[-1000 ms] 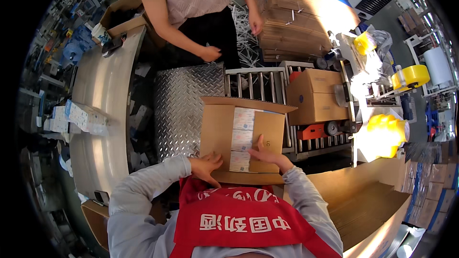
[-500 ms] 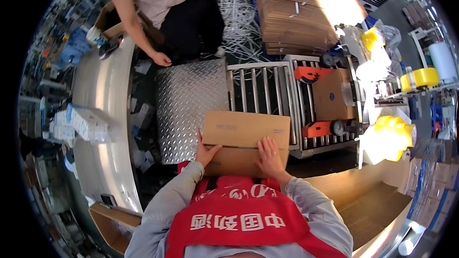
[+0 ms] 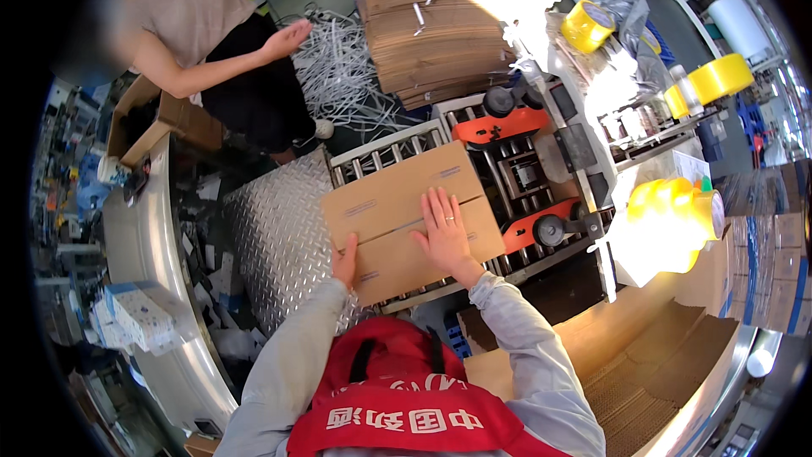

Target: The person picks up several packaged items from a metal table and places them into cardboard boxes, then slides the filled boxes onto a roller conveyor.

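A closed brown cardboard box (image 3: pixel 381 245) lies turned at an angle over the rollers, its two top flaps meeting along a middle seam. My left hand (image 3: pixel 345 262) holds its left edge, and some of the fingers are hidden there. Flat on top, fingers stretched out, rests my right hand (image 3: pixel 446 233), across the seam. The box's right end reaches the orange side guides (image 3: pixel 541 227) of a taping machine. Its near left corner comes close to the diamond-plate platform (image 3: pixel 279 241).
Stacked flat cardboard (image 3: pixel 431 34) stands at the far side, beside tangled white strapping (image 3: pixel 338 76). A co-worker (image 3: pixel 194 25) is at the far left. Yellow tape rolls (image 3: pixel 677 224) sit right. A metal table (image 3: pixel 139 245) runs along the left; an open carton (image 3: pixel 643 364) is near right.
The box has moved off the platform onto the rollers toward the orange guides, and turned, with my hands still on it. The co-worker's forearm has risen. The view has swung too.
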Motion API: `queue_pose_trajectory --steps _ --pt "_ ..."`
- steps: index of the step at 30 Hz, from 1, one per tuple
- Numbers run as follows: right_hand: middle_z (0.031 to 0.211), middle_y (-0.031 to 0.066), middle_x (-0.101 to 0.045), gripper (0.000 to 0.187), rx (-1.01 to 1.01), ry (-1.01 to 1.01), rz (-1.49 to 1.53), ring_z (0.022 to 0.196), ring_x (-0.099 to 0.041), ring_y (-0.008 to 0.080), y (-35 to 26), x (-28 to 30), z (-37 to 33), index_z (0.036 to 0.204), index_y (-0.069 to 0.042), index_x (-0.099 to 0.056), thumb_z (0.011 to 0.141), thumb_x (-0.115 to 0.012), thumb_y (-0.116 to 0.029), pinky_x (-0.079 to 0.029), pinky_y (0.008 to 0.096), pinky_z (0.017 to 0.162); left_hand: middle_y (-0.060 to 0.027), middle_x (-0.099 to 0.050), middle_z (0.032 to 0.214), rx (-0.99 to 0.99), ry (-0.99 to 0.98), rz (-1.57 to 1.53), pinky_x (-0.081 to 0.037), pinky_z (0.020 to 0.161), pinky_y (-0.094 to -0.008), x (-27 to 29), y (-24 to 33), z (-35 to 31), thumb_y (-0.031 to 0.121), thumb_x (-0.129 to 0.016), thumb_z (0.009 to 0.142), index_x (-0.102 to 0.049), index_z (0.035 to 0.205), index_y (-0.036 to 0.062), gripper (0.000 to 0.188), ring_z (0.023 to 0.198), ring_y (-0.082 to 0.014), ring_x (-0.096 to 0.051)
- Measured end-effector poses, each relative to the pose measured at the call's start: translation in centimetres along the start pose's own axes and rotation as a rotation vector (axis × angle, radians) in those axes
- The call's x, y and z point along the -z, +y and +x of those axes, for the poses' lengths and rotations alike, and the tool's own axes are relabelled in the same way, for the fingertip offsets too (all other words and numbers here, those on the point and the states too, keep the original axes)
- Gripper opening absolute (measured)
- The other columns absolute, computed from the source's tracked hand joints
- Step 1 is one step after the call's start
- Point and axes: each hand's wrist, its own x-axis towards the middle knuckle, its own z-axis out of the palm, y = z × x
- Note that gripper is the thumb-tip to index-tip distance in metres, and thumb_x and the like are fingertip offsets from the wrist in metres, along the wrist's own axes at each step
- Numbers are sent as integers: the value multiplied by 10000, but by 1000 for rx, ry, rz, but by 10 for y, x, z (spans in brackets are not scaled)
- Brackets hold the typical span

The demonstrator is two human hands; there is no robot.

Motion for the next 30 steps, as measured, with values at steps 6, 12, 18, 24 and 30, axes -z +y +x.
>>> queue_pose_trajectory --steps 6,12,18,24,30 --pt "1477 236 -289 718 -167 98 -43 1402 -225 358 66 16 25 1382 78 -348 872 -572 -375 -130 507 1158 -115 -561 1214 62 -188 -98 -466 898 -357 -101 54 38 359 -680 872 -347 1392 70 681 1051 -216 -563" --pt "1400 217 -416 557 -87 289 -31 1340 -338 373 127 30 35 1317 52 -454 878 -589 -263 -258 518 1110 -120 -482 1319 -174 -220 -107 -443 937 -396 -156 12 80 398 -681 864 -321 1411 88 725 1200 -226 -466" --pt "1322 217 -469 323 -332 338 28 1258 -423 373 43 65 -39 1131 -19 -567 837 -607 -148 -320 502 1061 -200 -400 1395 -212 -666 280 -426 952 -348 -149 57 -19 245 -707 861 -275 1456 35 766 1196 -218 -466" --pt "1268 146 -539 462 -346 732 -485 1200 -508 307 -189 249 -198 1180 -41 -567 759 -709 -166 -379 463 1037 -145 -542 1225 -3 -1000 519 -476 900 -335 107 0 -73 162 -676 863 -452 1359 55 555 1089 -217 -559" --pt "1311 171 -536 791 -1193 627 -845 1241 -486 337 -235 292 -384 1336 -29 -474 648 -815 -216 -390 424 1042 -178 -603 1135 13 -995 823 -518 803 -314 223 -30 -41 216 -689 861 -480 1312 23 533 972 -213 -620"
